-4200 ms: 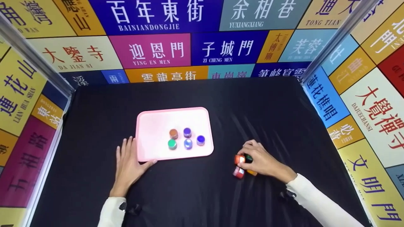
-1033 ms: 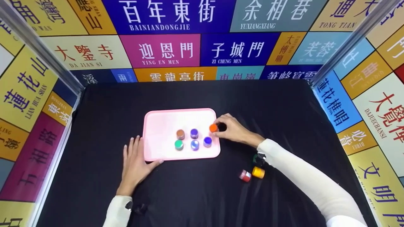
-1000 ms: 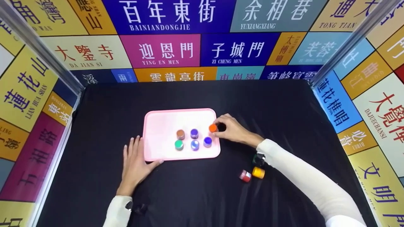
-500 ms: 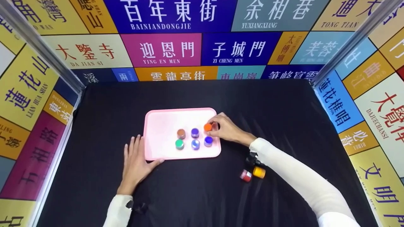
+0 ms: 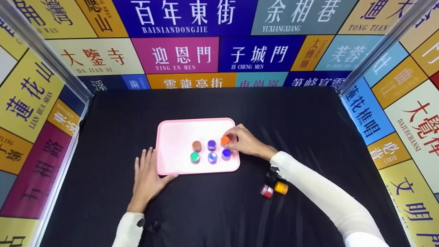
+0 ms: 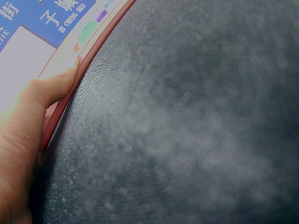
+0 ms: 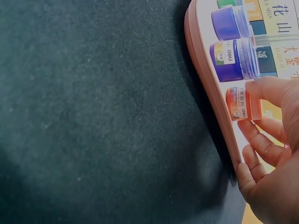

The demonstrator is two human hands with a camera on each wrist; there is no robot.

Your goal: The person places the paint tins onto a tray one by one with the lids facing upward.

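Observation:
My right hand [image 5: 245, 140] pinches an orange paint jar [image 5: 225, 140] between thumb and fingers, upright at the right side of the pink tray [image 5: 175, 130]. In the right wrist view the orange jar's label [image 7: 238, 102] faces the camera, and a blue-violet paint jar [image 7: 229, 58] stands beside it. On the tray are also a brown jar [image 5: 196, 146], a purple jar [image 5: 211, 145], a green jar [image 5: 194, 157] and a pale blue jar [image 5: 212, 157]. My left hand [image 5: 147, 181] lies at the tray's left corner, fingers extended along its side, thumb [image 6: 63, 84] on the front rim.
A red jar [image 5: 267, 191] and a yellow jar [image 5: 281, 187] lie on the black cloth [image 5: 205, 212] below my right forearm. Printed panels [image 5: 175, 55] wall the table at the back and both sides.
My right hand has carried the orange jar from the group on the cloth to the tray, then slightly left to beside the purple jar. My left hand stays at the tray's corner.

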